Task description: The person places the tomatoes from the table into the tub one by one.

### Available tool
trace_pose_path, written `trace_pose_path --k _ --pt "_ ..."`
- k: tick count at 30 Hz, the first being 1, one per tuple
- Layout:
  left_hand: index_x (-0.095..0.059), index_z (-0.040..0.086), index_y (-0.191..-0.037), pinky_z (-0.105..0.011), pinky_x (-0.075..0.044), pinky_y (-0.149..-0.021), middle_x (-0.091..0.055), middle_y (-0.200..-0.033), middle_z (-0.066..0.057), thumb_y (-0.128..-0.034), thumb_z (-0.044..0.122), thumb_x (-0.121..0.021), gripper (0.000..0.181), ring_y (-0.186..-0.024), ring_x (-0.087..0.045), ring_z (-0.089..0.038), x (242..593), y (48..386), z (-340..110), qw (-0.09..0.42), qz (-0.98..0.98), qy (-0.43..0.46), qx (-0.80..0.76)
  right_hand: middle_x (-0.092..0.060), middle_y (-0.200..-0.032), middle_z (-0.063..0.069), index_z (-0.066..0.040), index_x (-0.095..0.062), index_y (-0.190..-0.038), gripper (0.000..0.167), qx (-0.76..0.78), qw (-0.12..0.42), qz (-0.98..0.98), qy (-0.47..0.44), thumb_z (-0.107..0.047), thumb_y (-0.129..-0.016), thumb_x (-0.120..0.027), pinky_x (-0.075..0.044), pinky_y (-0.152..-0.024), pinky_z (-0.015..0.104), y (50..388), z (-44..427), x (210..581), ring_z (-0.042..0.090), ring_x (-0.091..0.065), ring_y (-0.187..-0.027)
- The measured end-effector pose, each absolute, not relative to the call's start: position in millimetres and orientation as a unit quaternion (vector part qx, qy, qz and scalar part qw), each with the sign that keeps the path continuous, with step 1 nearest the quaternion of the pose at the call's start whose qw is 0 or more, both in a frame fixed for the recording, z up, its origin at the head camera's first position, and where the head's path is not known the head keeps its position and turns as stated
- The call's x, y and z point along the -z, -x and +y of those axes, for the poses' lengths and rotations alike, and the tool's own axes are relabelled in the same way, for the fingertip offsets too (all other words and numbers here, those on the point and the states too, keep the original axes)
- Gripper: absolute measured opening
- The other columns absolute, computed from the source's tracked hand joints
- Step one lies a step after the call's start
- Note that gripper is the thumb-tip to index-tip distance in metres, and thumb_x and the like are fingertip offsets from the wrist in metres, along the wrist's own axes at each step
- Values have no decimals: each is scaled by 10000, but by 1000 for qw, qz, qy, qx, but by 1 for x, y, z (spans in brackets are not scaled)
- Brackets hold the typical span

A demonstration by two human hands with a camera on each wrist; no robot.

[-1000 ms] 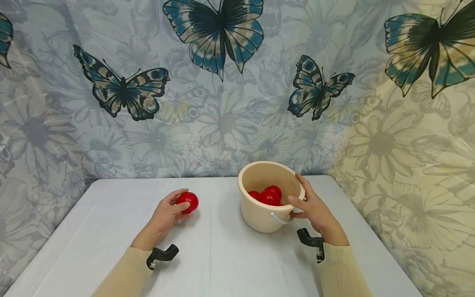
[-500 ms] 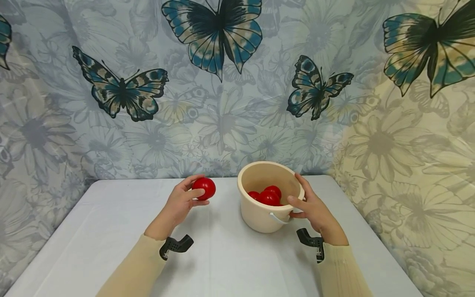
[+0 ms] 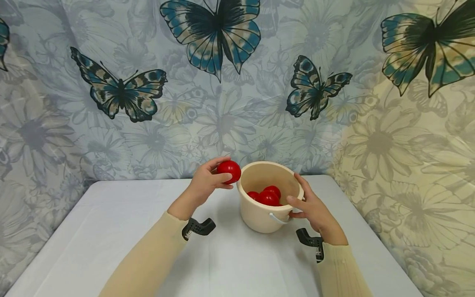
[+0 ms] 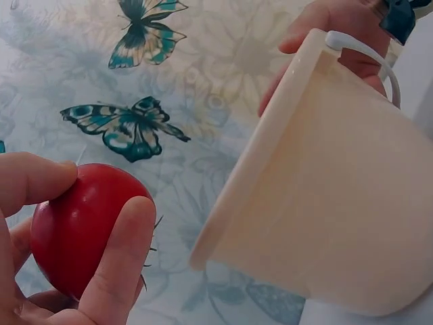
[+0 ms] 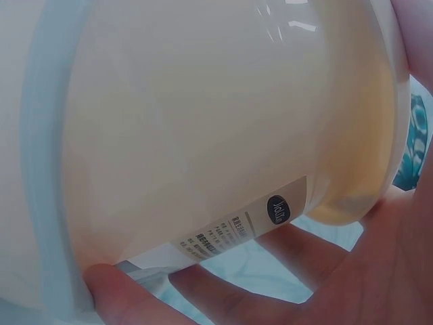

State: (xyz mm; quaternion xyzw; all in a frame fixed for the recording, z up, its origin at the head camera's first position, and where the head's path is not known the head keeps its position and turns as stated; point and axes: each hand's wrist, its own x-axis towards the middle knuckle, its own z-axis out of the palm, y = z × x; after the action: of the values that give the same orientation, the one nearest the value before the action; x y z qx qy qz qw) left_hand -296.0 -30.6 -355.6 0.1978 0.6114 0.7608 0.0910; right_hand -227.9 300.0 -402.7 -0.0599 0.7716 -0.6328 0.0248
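My left hand (image 3: 204, 183) grips a red tomato (image 3: 229, 171) between thumb and fingers, in the air just left of the bucket's rim. Thin dark leaf tips stick out behind this tomato (image 4: 88, 230) in the left wrist view. A cream plastic bucket (image 3: 259, 218) stands on the table, tilted a little, with several red tomatoes (image 3: 268, 198) lying inside. My right hand (image 3: 313, 208) holds the bucket at its right side, thumb at the rim and fingers round the outer wall. In the right wrist view, fingers (image 5: 237, 301) spread along the bucket wall (image 5: 196, 122) near a printed label (image 5: 250, 220).
A pale handle (image 3: 278, 218) hangs down the bucket's front. The white-covered table (image 3: 122, 222) meets a wall cloth (image 3: 222, 123) with butterflies and flowers behind it. Black camera mounts (image 3: 198, 227) sit on both wrists.
My left hand has lifted the tomato off the table and carried it right and up, close to the bucket's left rim. The right hand and bucket have stayed in place.
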Motion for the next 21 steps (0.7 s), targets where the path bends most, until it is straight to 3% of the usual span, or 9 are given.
trace_pose_path --k 14,21 --pt "-579 50 -1368 -446 -602 -743 -526 -1315 -152 -895 -45 -670 491 -1144 -570 -359 347 304 11 79 636 -232 -732 -51 -1623 175 -306 -68 -1612 910 641 33 764 61 -290 -946 -687 -519 -821 642 228 301 402 547 -316 -1339" --pt "-573 45 -1376 -504 -581 -789 -537 -1287 -179 -888 -47 -677 507 -1110 -595 -365 349 307 23 90 634 -236 -731 -62 -1620 173 -316 -83 -1610 901 644 34 762 54 -293 -944 -689 -515 -830 645 229 300 404 547 -322 -1334"
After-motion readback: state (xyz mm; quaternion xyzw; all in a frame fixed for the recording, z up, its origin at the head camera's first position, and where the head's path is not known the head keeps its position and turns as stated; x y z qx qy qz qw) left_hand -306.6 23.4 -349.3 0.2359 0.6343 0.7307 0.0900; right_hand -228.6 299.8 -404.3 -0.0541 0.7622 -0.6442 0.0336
